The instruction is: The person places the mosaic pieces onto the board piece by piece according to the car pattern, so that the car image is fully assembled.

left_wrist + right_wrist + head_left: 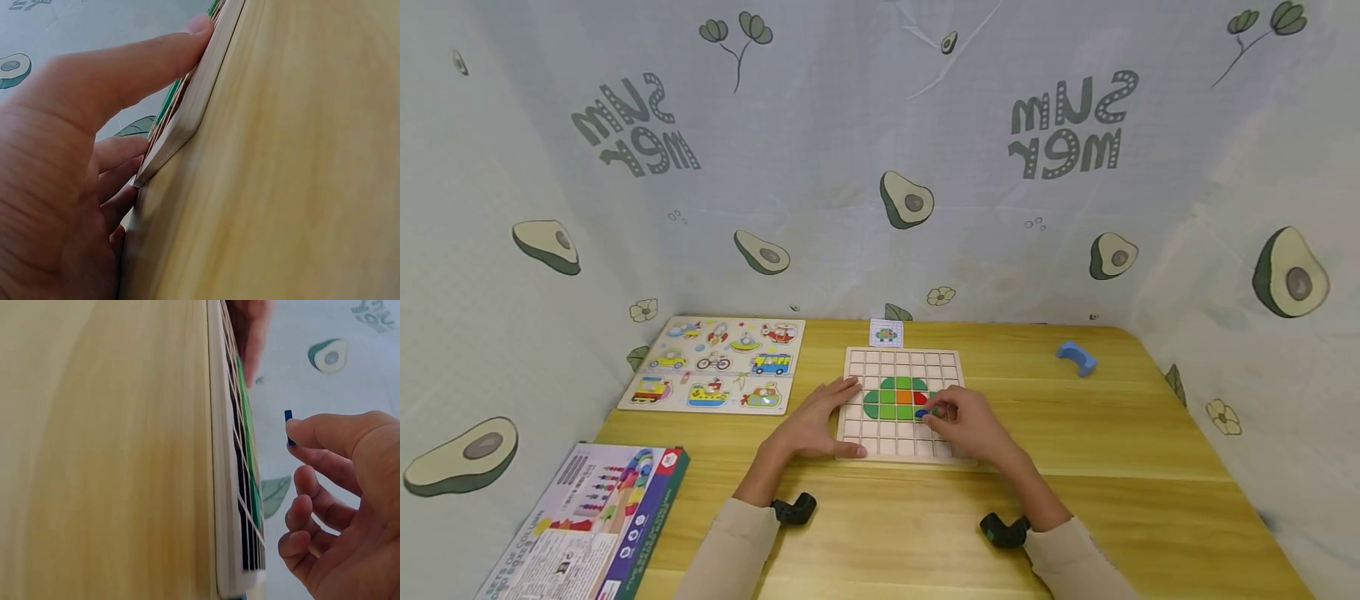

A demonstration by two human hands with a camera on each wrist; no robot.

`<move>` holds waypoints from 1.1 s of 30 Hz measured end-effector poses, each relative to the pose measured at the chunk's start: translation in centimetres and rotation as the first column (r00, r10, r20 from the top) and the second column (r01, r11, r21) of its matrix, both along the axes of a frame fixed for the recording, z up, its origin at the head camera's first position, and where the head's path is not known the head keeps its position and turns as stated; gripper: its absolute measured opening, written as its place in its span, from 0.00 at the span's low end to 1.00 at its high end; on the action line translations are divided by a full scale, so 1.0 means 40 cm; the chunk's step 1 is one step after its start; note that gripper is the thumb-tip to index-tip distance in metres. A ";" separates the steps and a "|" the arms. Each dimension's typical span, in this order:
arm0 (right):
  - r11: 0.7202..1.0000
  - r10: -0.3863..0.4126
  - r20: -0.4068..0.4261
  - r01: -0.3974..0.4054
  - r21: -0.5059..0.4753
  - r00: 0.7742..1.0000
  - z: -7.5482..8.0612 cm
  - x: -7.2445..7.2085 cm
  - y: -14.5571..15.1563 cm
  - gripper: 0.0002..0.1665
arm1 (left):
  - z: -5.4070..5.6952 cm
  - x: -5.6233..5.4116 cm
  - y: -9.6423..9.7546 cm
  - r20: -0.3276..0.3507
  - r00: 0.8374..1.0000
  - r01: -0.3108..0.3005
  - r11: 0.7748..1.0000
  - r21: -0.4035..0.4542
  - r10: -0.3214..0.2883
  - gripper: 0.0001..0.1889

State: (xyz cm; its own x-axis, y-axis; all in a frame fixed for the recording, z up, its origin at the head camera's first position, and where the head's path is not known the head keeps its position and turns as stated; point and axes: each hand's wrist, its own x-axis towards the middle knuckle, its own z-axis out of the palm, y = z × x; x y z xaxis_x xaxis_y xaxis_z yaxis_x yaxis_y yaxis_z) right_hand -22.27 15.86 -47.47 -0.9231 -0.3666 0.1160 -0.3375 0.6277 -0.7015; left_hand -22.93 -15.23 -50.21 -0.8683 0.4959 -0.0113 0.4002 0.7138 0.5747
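Observation:
A wooden grid board (904,450) lies on the table with flat tiles set in its middle: several green tiles (887,397), an orange one (904,397) and a red one (920,399). My left hand (811,422) rests along the board's left side, fingers spread, its thumb on the near left corner. Over the right part of the pattern, my right hand (967,422) pinches a small blue tile (288,415) between thumb and index finger. The right wrist view shows that tile held edge-on above the board, with the other fingers loosely curled.
Behind the board stands a small pattern card (887,333). A vehicle puzzle board (718,367) lies at the back left, a toy box (587,521) at the front left. To the right is a blue arch-shaped block (1077,357). A printed curtain (842,125) surrounds the table.

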 end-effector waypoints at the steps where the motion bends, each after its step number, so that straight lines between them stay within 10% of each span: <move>1: 1.000 0.001 -0.002 -0.001 0.002 1.000 -0.001 -0.001 -0.010 0.05 | 0.000 0.000 0.000 0.000 1.000 -0.001 1.000 -0.002 0.001 0.59; 33: 0.995 0.001 0.018 -0.003 0.096 1.000 -0.024 -0.001 -0.136 0.05 | 0.004 -0.004 0.003 0.023 1.000 -0.001 1.000 -0.027 0.002 0.59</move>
